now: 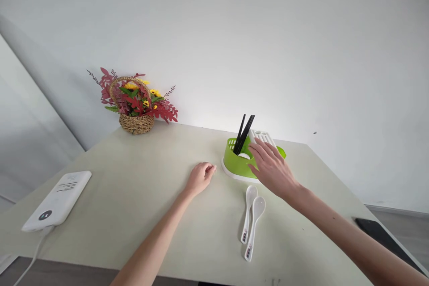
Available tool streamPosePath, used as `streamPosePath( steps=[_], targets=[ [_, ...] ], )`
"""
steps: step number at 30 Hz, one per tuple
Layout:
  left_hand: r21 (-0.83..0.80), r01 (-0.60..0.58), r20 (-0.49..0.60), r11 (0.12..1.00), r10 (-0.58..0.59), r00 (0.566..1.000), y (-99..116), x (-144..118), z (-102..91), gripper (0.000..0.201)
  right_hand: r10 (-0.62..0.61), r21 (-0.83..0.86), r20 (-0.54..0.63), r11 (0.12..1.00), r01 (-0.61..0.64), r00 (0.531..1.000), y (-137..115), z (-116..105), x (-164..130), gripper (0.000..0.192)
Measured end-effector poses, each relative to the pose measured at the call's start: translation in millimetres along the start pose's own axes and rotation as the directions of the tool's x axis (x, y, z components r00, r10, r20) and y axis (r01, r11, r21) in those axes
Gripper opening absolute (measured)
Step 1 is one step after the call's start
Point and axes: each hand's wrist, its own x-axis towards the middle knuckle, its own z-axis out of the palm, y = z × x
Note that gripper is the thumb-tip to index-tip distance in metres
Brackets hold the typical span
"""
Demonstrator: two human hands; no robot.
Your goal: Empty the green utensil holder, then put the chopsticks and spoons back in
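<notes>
Green plastic holder (234, 164): glossy, rounded, slotted rim, on white base, far centre-right of pale matte surface (140, 196). Holds black chopsticks (243, 134), leaning, and a white round piece, partly hidden. White ribbed part (263, 136) behind. Right hand (272, 167) over holder's right side, fingers spread, gripping nothing; contact unclear. Left hand (200, 178) loosely curled, resting just left of holder. Two white glossy spoons (252, 221) side by side, nearer. Woven basket (136, 116) with flowers, far left.
</notes>
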Motion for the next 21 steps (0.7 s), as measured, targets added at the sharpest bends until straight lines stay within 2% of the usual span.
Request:
streamPosePath(
  steps=[5,7,9,12,15,17,19,21],
  targets=[
    [0.015,0.010,0.007,1.000,-0.010,1.000,2,2,-0.1,0.032,0.007,0.138,-0.208,0.990,0.023,0.978,-5,-23,-27,0.035],
    [0.026,0.010,0.016,1.000,-0.011,1.000,4,4,-0.1,0.032,0.025,0.198,-0.238,0.980,0.023,0.971,-9,-28,-47,0.028],
    [0.042,0.010,0.027,0.999,-0.012,1.000,6,5,-0.5,0.031,0.073,0.248,-0.165,0.968,-0.030,0.984,-14,-25,-69,0.022],
    [0.055,0.028,0.032,0.998,-0.030,0.999,10,5,-1.8,0.030,0.213,0.364,0.051,0.906,-0.217,0.976,-19,-9,-98,0.022],
    [0.043,0.040,0.027,0.998,-0.041,0.999,11,5,-3.4,0.030,0.351,0.560,0.225,0.717,-0.415,0.909,-22,9,-113,0.019],
    [0.036,0.038,0.020,0.999,-0.039,0.999,11,4,-4.1,0.030,0.386,0.647,0.311,0.584,-0.491,0.868,-23,16,-116,0.015],
    [0.033,0.037,0.017,0.999,-0.038,0.999,11,5,-4.3,0.032,0.388,0.679,0.360,0.514,-0.524,0.848,-24,17,-116,0.016],
    [0.032,0.038,0.015,0.999,-0.038,0.999,11,5,-4.3,0.032,0.383,0.694,0.369,0.493,-0.525,0.847,-27,17,-116,0.018]
  ],
)
